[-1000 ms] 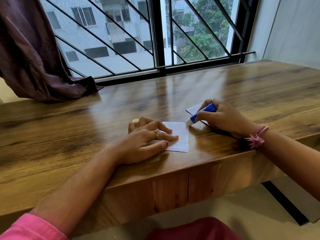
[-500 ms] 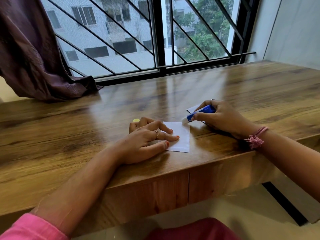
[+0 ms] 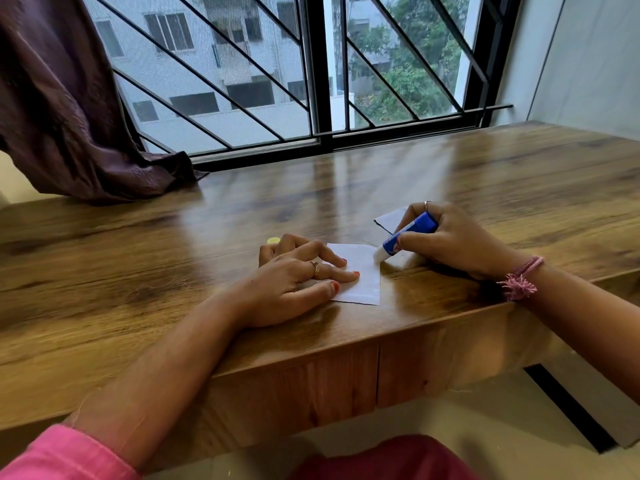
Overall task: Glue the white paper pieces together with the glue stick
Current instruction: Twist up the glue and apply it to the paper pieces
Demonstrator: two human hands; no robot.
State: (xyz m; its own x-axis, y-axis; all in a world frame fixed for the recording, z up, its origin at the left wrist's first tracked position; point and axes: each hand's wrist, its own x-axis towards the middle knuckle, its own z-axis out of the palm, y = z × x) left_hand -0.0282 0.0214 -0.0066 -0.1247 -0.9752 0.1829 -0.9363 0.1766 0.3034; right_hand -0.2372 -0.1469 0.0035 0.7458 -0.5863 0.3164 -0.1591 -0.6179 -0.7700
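Note:
A white paper piece [image 3: 362, 277] lies flat near the front edge of the wooden table [image 3: 381, 178]. My left hand [image 3: 294, 278] presses its left part down with straight fingers. My right hand [image 3: 453, 240] grips a blue glue stick [image 3: 407, 235], tilted down to the left. The stick's white tip touches the paper's upper right edge. A second white paper piece [image 3: 391, 219] lies behind the right hand, mostly hidden by it.
A small yellow cap [image 3: 273, 240] peeks out just behind my left hand. A dark curtain [image 3: 69, 109] drapes onto the table at the far left. The barred window [image 3: 311, 71] runs along the table's back edge.
The right hand has brought the glue stick's tip back down and leftward along the right edge of the paper. The left hand has stayed pressed on the paper.

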